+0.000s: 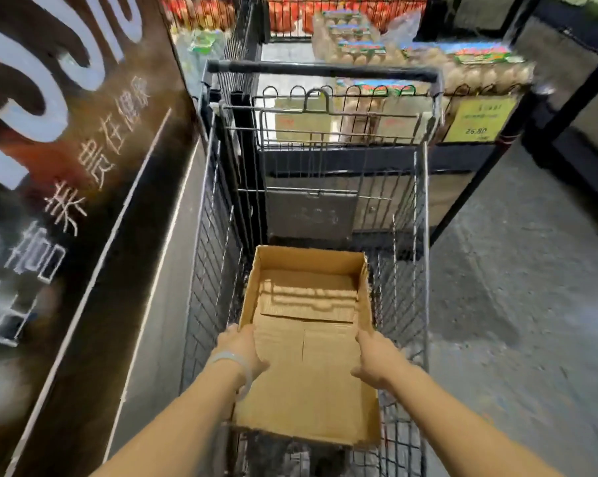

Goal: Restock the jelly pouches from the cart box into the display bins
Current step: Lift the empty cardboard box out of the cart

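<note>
An open brown cardboard box point(308, 373) lies in the wire shopping cart point(421, 235), tipped so its opening faces away from me. Its inside shows only bare cardboard; no jelly pouches are visible. My left hand point(242, 346) grips the box's left side wall, with a pale bracelet on the wrist. My right hand point(377, 356) grips the right side wall. Both forearms reach in from the bottom of the view.
A dark signboard with white characters point(77, 201) stands close on the left of the cart. Ahead, a rack holds egg cartons point(463, 67) and a yellow price tag point(480, 122). Wire bins with red items point(325, 12) sit at the top. Grey floor point(514, 304) lies to the right.
</note>
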Available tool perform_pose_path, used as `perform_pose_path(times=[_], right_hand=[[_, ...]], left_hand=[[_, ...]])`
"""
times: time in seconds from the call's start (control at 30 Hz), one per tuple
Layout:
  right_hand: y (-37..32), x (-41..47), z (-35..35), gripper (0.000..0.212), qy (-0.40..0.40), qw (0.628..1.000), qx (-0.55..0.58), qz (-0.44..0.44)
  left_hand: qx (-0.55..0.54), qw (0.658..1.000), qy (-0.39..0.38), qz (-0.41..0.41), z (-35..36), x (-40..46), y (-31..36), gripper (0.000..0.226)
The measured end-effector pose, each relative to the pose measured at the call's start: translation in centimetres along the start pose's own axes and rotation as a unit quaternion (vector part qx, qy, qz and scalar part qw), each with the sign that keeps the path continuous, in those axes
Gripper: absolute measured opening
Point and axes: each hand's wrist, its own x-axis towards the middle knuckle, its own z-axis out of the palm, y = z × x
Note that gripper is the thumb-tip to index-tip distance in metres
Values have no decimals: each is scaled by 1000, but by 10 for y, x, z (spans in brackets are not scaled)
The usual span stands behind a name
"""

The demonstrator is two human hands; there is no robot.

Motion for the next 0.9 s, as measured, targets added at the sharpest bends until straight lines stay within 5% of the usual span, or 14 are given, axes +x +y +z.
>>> perform_pose_path(times=[0.27,0.4,0.6,0.9], right_hand=[[36,120,40,79,89,964,206,141],[45,152,77,96,66,928,316,186],[47,160,110,76,137,928,290,192],[27,133,50,76,158,943,214,201]], left_hand=[[-165,985,-25,-46,40,128,-8,92],[-354,930,-38,-93,62,151,-19,83],[-301,949,3,-95,79,165,-31,72],[-275,957,50,-84,35,142,-33,82]])
